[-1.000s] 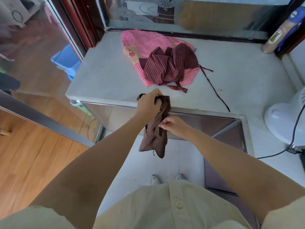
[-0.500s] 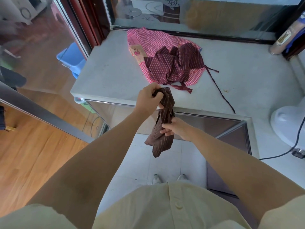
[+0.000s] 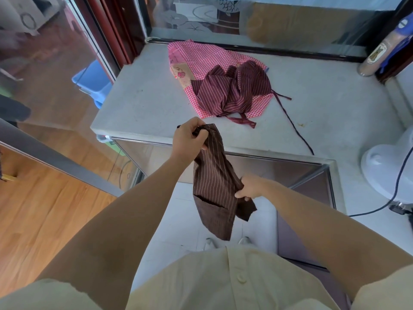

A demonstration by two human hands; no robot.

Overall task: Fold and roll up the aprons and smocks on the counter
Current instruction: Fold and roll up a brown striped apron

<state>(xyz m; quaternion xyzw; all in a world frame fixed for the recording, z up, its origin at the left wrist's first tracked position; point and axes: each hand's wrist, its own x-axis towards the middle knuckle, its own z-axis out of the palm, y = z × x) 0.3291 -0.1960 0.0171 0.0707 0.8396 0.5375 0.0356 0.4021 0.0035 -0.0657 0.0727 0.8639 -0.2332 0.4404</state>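
Worktop is carrying a red striped apron heaped on a pink checked smock | we are holding the brown striped apron in the air off its near edge | left hand fingers gripping the top, right hand fingers pinching a side fold, probably stretching it straight for folding.

Single head-worn wide-angle view, looking forward and steeply down, close over the counter edge

The left hand gripped the top of a hanging dark brown pinstriped apron; the right hand pinched its edge at 5 o'clock. At 12 o'clock on the grey stone bench, a crumpled maroon striped apron overlay a pink checked smock.
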